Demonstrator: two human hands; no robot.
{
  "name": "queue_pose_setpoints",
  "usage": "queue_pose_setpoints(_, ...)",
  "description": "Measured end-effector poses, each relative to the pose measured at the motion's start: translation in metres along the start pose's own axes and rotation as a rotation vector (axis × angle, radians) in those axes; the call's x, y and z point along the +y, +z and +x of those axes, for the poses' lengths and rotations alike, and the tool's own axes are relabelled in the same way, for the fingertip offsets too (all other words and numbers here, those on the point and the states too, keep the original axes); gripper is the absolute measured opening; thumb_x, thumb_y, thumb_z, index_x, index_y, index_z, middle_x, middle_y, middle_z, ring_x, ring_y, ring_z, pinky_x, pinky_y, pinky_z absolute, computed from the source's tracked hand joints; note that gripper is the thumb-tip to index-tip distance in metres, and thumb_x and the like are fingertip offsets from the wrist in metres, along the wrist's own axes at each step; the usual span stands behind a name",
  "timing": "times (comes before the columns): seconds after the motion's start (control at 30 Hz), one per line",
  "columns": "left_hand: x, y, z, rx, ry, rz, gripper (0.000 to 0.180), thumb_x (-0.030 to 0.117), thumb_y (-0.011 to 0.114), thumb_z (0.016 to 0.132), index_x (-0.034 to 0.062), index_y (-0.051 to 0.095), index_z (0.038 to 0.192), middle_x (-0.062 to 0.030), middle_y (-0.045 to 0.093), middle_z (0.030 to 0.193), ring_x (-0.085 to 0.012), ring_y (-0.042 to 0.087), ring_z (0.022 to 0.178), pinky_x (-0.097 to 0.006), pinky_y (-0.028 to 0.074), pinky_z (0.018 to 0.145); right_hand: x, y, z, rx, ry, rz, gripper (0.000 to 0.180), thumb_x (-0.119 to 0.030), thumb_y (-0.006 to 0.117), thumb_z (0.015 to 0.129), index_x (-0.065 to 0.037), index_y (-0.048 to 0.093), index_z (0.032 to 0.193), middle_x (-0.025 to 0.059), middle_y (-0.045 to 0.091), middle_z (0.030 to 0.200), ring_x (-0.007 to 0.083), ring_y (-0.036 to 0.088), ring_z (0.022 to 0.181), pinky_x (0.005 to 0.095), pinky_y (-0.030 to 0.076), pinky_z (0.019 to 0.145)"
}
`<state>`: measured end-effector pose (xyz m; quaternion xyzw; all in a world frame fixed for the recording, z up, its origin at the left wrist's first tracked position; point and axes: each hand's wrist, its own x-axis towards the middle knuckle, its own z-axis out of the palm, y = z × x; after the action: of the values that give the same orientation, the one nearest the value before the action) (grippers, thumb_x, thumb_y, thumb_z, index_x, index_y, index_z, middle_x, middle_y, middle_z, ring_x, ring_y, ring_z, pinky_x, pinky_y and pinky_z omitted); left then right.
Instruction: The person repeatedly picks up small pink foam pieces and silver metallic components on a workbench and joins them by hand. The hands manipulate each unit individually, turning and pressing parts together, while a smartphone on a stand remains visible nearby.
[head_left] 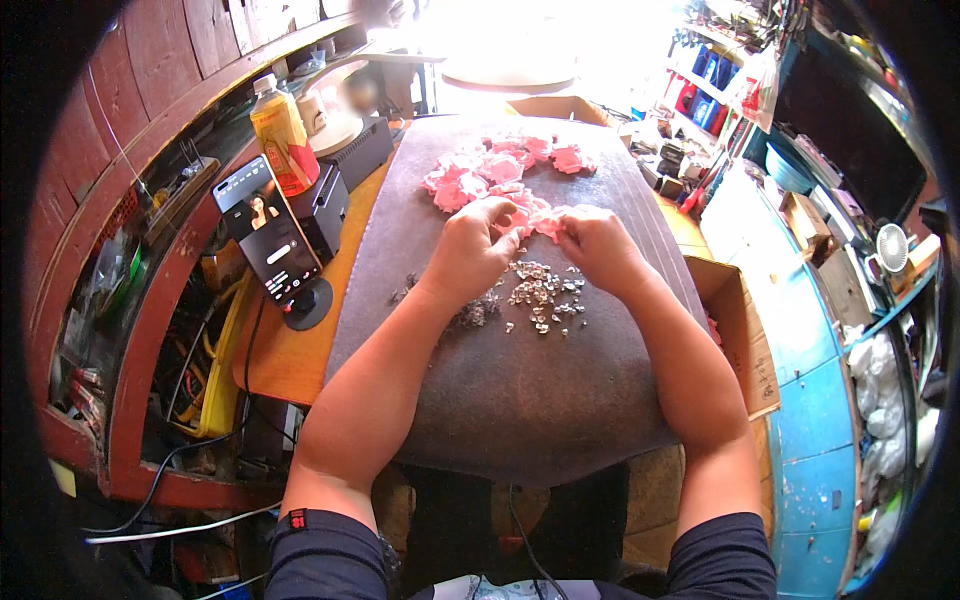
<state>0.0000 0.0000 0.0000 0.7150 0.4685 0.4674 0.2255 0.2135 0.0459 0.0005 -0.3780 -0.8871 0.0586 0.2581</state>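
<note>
My left hand and my right hand meet over the brown mat. Fingers of both are pinched on a ruffled pink fabric piece stretched between them. Just beyond lies a loose heap of similar pink ruffled pieces; whether the held piece is joined to it, I cannot tell. Below my fingers is a scatter of small shiny clear and silvery bits, too small to name. A greyer clump of fine bits sits beside my left wrist, partly covered by it.
Left of the mat, a phone leans on a round black stand, with a yellow-and-red bottle behind it. An open cardboard box stands at the mat's right side. Farther right are a blue cabinet and a small fan.
</note>
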Motion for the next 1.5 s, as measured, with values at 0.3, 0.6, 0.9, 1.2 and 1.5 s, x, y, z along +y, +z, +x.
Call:
queue_pose_setpoints(0.3,0.008,-0.006,0.006,0.084,-0.140,-0.435,0.021,0.015,0.063,0.095,-0.0016,0.060,0.107,-0.0041,0.066,0.087,-0.0078,0.061,0.068,-0.023,0.052,0.058,-0.034,0.016,-0.002,0.136,0.235,0.982,0.011,-0.008,0.064,0.092,0.000,0.064,0.100,0.0014,0.066,0.082,0.0087,0.058,0.065,0.0230,0.047,0.060)
queue_pose_setpoints(0.6,-0.001,-0.006,0.005,0.160,-0.070,-0.310,0.016,0.005,0.059,0.094,-0.0017,0.059,0.108,-0.0062,0.066,0.088,-0.0085,0.060,0.068,-0.023,0.049,0.057,-0.036,0.023,-0.002,-0.107,-0.163,-0.007,0.009,-0.011,0.066,0.076,-0.008,0.068,0.084,0.0107,0.064,0.091,0.0327,0.065,0.085,0.0426,0.052,0.076)
queue_pose_setpoints(0.9,-0.003,-0.004,0.003,0.170,-0.049,-0.017,0.028,0.004,0.062,0.087,-0.0002,0.062,0.115,-0.0094,0.067,0.080,-0.0124,0.064,0.071,-0.028,0.051,0.063,-0.015,0.032,0.000,-0.070,0.191,0.603,0.009,-0.011,0.063,0.083,-0.002,0.066,0.085,0.0037,0.061,0.073,0.0131,0.058,0.070,0.0305,0.048,0.066)
queue_pose_setpoints(1.2,0.002,-0.001,-0.007,-0.075,0.172,0.240,0.021,0.017,0.067,0.086,0.0021,0.070,0.100,-0.0200,0.068,0.080,-0.0263,0.069,0.070,-0.035,0.053,0.067,-0.016,0.014,-0.001,-0.039,0.402,1.122,0.011,-0.012,0.062,0.090,-0.004,0.062,0.083,-0.0024,0.053,0.064,0.0051,0.045,0.051,0.0223,0.034,0.045)
queue_pose_setpoints(1.5,0.007,0.000,-0.009,-0.103,0.282,0.329,0.018,0.017,0.062,0.087,0.0032,0.071,0.096,-0.0209,0.066,0.078,-0.0340,0.067,0.071,-0.040,0.052,0.066,-0.023,0.009,-0.002,-0.043,0.375,1.117,0.009,-0.010,0.063,0.090,-0.002,0.064,0.085,-0.0019,0.056,0.068,0.0056,0.049,0.058,0.0219,0.038,0.051)
